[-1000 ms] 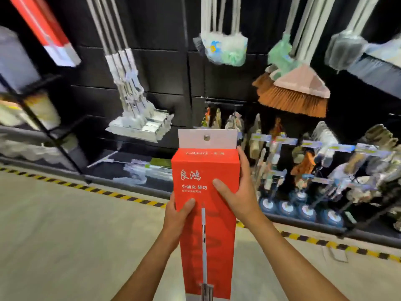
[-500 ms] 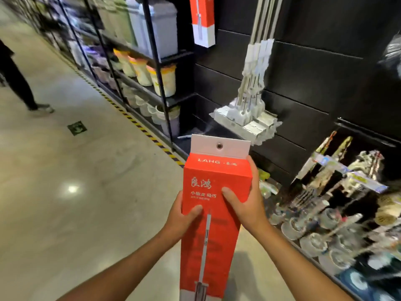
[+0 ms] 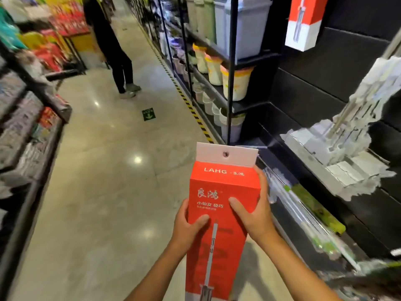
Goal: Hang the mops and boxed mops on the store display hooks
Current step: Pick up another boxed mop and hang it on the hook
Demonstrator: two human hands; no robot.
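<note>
A: Where's the boxed mop [image 3: 221,216] right now?

B: Upright in front of the person, over the aisle floor [image 3: 104,192], gripped on both sides. The left hand [image 3: 187,227] clasps its left edge with the thumb across the red front. The right hand [image 3: 255,211] wraps the right edge a little higher, thumb also on the front.

A: And the top of it?

B: A white tab [image 3: 226,154] with a round hole stands free above the hands, touching nothing.

A: What's around?

B: To the right, a dark wall panel [image 3: 314,90] carries hanging flat mops [image 3: 347,144], heads down. Another red and white box [image 3: 303,20] hangs higher up on that wall, well apart from the held one. Left of the panel a black shelf [image 3: 232,68] holds bins and buckets.

A: Anyone else?

B: A person in dark clothes [image 3: 112,44] stands farther down the aisle.
</note>
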